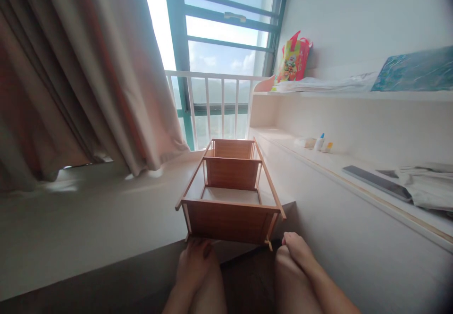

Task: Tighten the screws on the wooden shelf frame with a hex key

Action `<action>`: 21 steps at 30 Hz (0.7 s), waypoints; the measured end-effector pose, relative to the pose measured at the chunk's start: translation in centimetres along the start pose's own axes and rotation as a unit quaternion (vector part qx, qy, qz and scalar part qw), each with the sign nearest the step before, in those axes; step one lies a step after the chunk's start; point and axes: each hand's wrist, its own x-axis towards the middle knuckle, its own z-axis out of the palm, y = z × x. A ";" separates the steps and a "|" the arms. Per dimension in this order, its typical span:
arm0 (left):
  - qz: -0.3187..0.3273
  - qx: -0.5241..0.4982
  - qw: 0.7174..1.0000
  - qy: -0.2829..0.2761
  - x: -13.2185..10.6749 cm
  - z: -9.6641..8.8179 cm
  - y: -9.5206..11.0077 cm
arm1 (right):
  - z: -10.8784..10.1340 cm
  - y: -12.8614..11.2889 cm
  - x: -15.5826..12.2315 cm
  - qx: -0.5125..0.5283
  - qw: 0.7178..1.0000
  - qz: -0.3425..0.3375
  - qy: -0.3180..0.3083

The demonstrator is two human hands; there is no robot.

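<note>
A wooden shelf rack (230,196) lies tipped on its back on a pale ledge (88,219), its near end overhanging the ledge's front edge. My left hand (194,263) rests flat on my left knee just below the rack's near left corner, fingers stretched forward and holding nothing. My right hand (296,249) lies on my right knee (288,283) beside the rack's near right corner. Its fingers are loosely extended and it holds nothing. Neither hand grips the rack.
A heavy curtain (88,78) hangs at the left before a window (226,45) with a white railing (212,101). On the right are white stepped shelves with small bottles (319,142), a dark flat bar (377,182), cloth (428,189), a red bag (293,59) and papers.
</note>
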 end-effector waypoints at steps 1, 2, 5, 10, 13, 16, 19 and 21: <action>-0.001 -0.003 1.000 0.002 -0.2 0.0 -0.1 | 0.4 -0.1 0.0 0.004 1.000 0.004 0.001; -0.002 -0.007 1.000 0.004 -0.4 -0.1 -0.2 | 0.7 -0.3 0.0 0.010 1.000 0.009 0.002; -0.009 -0.017 1.000 0.011 -0.8 -0.1 -0.5 | 1.7 -0.6 -0.5 0.031 0.999 0.020 0.010; -0.023 -0.028 0.999 0.017 -1.0 0.0 -1.2 | 2.5 -1.2 -1.2 0.078 0.996 0.016 0.031; -0.024 -0.031 0.999 0.016 -1.3 -0.2 -1.5 | 2.5 -1.7 -1.4 0.116 0.993 -0.001 0.039; -0.023 -0.031 0.999 0.012 -1.5 -0.3 -1.6 | 2.7 -2.1 -1.5 0.151 0.987 -0.014 0.049; -0.028 -0.029 0.999 0.009 -1.6 -0.4 -1.4 | 2.9 -2.3 -1.6 0.184 0.981 -0.021 0.060; -0.031 -0.026 0.999 0.008 -1.6 -0.4 -1.2 | 3.0 -2.3 -1.7 0.206 0.976 -0.025 0.063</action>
